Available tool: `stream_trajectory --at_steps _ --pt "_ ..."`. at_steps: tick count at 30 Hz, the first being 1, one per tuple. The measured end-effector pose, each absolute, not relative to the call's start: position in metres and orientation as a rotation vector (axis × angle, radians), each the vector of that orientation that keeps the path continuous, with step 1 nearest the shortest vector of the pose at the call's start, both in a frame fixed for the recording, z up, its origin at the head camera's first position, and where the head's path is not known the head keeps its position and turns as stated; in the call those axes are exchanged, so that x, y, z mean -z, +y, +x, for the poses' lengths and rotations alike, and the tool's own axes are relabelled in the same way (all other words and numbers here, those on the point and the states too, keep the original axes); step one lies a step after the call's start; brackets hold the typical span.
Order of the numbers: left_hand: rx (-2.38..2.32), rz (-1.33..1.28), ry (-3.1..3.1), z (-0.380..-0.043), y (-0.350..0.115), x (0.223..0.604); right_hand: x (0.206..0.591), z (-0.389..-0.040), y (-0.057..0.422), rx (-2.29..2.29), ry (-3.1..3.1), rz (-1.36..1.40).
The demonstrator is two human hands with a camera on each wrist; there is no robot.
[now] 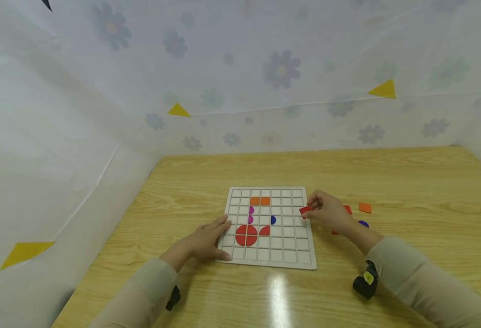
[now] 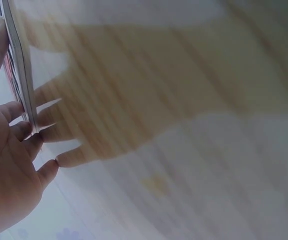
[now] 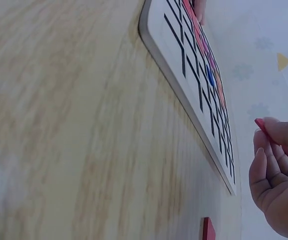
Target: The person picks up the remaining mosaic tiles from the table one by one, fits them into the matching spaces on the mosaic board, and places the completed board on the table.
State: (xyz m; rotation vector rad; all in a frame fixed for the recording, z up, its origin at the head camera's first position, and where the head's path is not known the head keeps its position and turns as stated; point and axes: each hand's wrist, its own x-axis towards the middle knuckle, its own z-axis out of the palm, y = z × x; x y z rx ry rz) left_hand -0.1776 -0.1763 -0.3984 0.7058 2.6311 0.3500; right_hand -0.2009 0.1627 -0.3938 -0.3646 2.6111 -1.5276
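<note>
A white grid board lies on the wooden table. My left hand rests along its left edge, fingers extended; in the left wrist view the fingertips touch the board's side. Between thumb and fingers, my right hand pinches a small red tile over the board's right edge. Set in the grid are two orange tiles, two magenta half-circles, a blue half-circle, a red circle of quarter pieces and another red quarter.
Right of the board lie an orange tile, a blue-purple piece and red pieces, partly hidden by the right hand and forearm. A flowered white curtain hangs behind the table, with white sheeting at the left.
</note>
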Motion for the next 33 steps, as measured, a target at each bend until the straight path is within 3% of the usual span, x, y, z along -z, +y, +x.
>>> stream_trajectory --at_steps 33 --pt "-0.346 0.721 2.635 -0.178 -0.182 0.401 0.402 -0.199 0.117 1.476 2.519 -0.509"
